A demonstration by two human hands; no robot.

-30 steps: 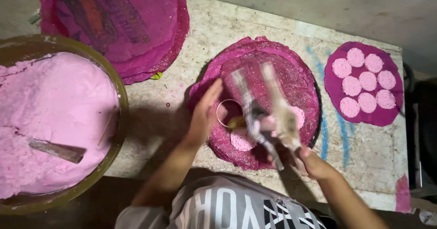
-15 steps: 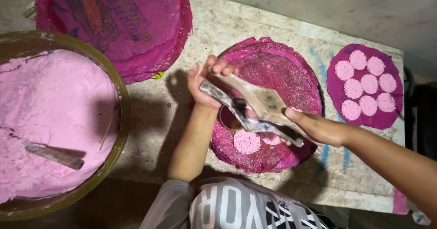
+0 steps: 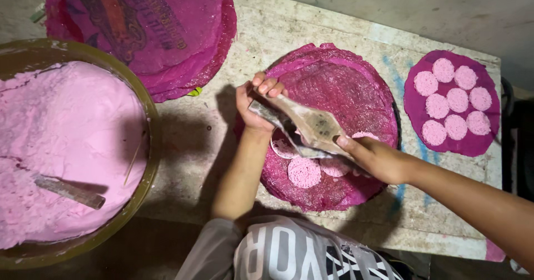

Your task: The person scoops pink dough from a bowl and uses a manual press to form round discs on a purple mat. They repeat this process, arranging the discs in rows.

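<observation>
Head view: left hand (image 3: 255,105) and right hand (image 3: 374,156) each close a grip on one end of a flat grey press (image 3: 303,125), held over the magenta mat (image 3: 345,96) mid-counter. Pink discs (image 3: 304,172) lie at 6 o'clock beneath it, so shaping looks underway; the next disc seems to call for an empty spot.

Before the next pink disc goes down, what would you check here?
1. Both hands on the tool: ok. The left hand holds one end of the flat scraper, the right hand the other.
2. Free room on the magenta mat: ok, its far half is bare.
3. Discs apart: cannot tell. One pink disc lies clear, the others sit half hidden under the scraper.
4. Paste supply: ok. The big bowl is nearly full of pink paste.
5. Finished mat out of the way: ok, it lies apart at the right.
</observation>
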